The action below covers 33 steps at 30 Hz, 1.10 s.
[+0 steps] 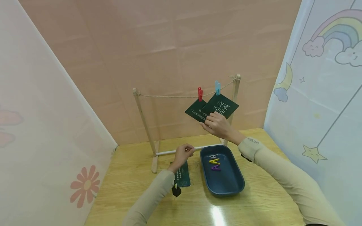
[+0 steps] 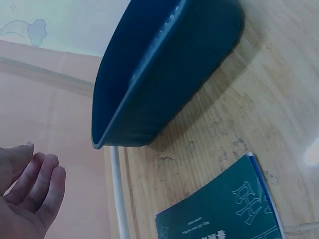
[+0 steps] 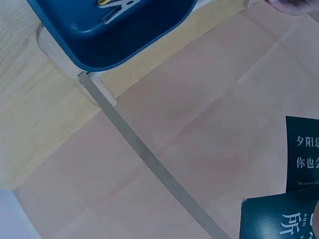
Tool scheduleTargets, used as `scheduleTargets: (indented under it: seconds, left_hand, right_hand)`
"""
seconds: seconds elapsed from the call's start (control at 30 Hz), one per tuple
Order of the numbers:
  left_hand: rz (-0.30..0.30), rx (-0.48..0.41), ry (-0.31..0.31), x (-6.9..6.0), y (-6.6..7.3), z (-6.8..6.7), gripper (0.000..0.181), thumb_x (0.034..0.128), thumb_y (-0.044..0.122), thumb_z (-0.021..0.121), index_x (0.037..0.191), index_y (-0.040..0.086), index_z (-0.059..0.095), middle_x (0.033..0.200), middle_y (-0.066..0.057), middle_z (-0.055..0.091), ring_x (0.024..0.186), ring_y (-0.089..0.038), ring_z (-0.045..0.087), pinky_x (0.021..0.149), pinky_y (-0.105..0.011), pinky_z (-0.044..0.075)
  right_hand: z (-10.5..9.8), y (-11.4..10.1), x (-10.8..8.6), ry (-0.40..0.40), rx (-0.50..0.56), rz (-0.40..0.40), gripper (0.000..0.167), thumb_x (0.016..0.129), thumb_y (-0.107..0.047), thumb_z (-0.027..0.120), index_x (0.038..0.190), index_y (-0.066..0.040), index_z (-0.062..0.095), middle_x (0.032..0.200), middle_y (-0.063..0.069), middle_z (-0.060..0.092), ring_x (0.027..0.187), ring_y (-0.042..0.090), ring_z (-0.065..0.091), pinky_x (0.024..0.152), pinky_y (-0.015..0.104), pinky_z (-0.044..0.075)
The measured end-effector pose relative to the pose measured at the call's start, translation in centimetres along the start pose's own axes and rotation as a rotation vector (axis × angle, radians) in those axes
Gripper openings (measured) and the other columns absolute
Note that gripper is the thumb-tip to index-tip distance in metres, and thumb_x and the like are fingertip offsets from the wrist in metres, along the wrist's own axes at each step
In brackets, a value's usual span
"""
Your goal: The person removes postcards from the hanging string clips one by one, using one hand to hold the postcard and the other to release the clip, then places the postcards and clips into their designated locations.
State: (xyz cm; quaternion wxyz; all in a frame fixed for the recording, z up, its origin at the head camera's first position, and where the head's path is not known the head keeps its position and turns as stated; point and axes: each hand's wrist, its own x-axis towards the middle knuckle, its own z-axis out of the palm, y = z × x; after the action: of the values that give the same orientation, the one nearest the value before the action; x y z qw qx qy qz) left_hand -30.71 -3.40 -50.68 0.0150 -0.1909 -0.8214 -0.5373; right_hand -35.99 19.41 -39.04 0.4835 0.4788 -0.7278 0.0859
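My right hand (image 1: pixel 219 125) holds the lower part of a dark green card (image 1: pixel 230 106), which hangs by a corner from a light blue clothespin (image 1: pixel 217 88) on the string. In the right wrist view, a fingertip overlaps this card (image 3: pixel 264 219) at the frame's edge. Another green card (image 1: pixel 193 110) hangs beside it from a red clothespin (image 1: pixel 200 94), partly behind the first. Lower left, my left hand (image 1: pixel 183 154) hovers with loosely bent fingers and holds nothing. Beneath it, green cards (image 2: pixel 224 204) lie on the table, partly hidden by that arm in the head view.
A wooden frame (image 1: pixel 145 121) carries the string (image 1: pixel 169 96) between its posts, with a white bar low down. In front of its right side stands a blue tray (image 1: pixel 226 185) holding silver, yellow and purple clothespins (image 1: pixel 216 168). Printed cloth walls surround the wooden table (image 1: pixel 127 182).
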Motion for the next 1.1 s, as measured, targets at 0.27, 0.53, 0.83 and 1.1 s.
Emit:
scheduleTargets:
  seconds: [0.27, 0.53, 0.83, 1.1]
  left_hand:
    - [0.022, 0.046, 0.036, 0.3, 0.7, -0.1, 0.014, 0.0975, 0.006, 0.063, 0.105, -0.005, 0.068, 0.095, -0.022, 0.069, 0.077, -0.030, 0.069, 0.070, -0.040, 0.061]
    - [0.029, 0.004, 0.010, 0.2, 0.8, -0.1, 0.014, 0.0975, 0.004, 0.062, 0.105, -0.008, 0.067, 0.094, -0.024, 0.067, 0.081, -0.042, 0.067, 0.072, -0.050, 0.059]
    - [0.016, 0.024, 0.053, 1.4, 1.7, 0.3, 0.018, 0.0973, 0.011, 0.065, 0.107, -0.004, 0.068, 0.094, -0.011, 0.069, 0.078, -0.022, 0.069, 0.068, -0.026, 0.058]
    - [0.081, -0.014, 0.095, 2.5, 2.8, 0.8, 0.017, 0.0976, 0.013, 0.065, 0.108, -0.001, 0.063, 0.096, -0.011, 0.067, 0.077, -0.019, 0.069, 0.065, -0.025, 0.058]
  right_hand:
    - [-1.1, 1.2, 2.5, 0.079, -0.037, -0.023, 0.023, 0.096, -0.018, 0.065, 0.079, -0.003, 0.066, 0.079, 0.009, 0.062, 0.072, 0.027, 0.054, 0.060, 0.036, 0.045]
    - [-2.4, 2.4, 4.9, 0.127, -0.080, -0.019, 0.020, 0.096, -0.016, 0.066, 0.089, 0.002, 0.066, 0.092, 0.016, 0.063, 0.080, 0.031, 0.057, 0.068, 0.041, 0.051]
    - [-3.5, 2.9, 7.0, 0.071, -0.107, 0.076, 0.023, 0.089, -0.010, 0.073, 0.104, 0.004, 0.061, 0.106, 0.022, 0.062, 0.091, 0.036, 0.058, 0.075, 0.045, 0.051]
    - [-3.9, 3.1, 8.5, 0.048, -0.170, 0.081, 0.028, 0.093, -0.012, 0.069, 0.113, 0.003, 0.058, 0.111, 0.022, 0.059, 0.095, 0.038, 0.054, 0.081, 0.047, 0.046]
